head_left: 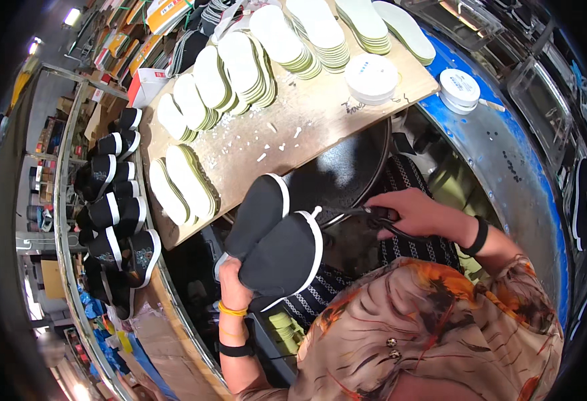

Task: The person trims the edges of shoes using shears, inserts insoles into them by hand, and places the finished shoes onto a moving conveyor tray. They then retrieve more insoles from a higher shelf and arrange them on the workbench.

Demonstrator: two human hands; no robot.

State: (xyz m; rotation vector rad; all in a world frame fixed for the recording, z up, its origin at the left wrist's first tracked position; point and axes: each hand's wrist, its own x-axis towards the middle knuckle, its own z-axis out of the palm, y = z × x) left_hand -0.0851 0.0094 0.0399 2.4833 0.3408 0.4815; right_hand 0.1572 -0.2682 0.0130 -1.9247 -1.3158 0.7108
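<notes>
My left hand [232, 281] is closed around a pair of black shoes with white sole edges, held up in front of my lap. The nearer shoe [280, 257] partly covers the farther shoe [257, 210]. In my right hand [414, 212] is a pair of dark scissors [374, 215], its handles among the fingers. The scissors point left, and their tip is at the toe edge of the nearer shoe, where a small white bit [317, 210] sticks out from the rim. Whether the blades are apart, I cannot tell.
Beyond the shoes stands a wooden board [240, 157] bearing stacks of pale insoles [243, 67], white scraps and a round white container [371, 77]. Another round container [459, 89] sits on the blue-edged metal table [514, 200]. Several black shoes [109, 207] line a shelf at left.
</notes>
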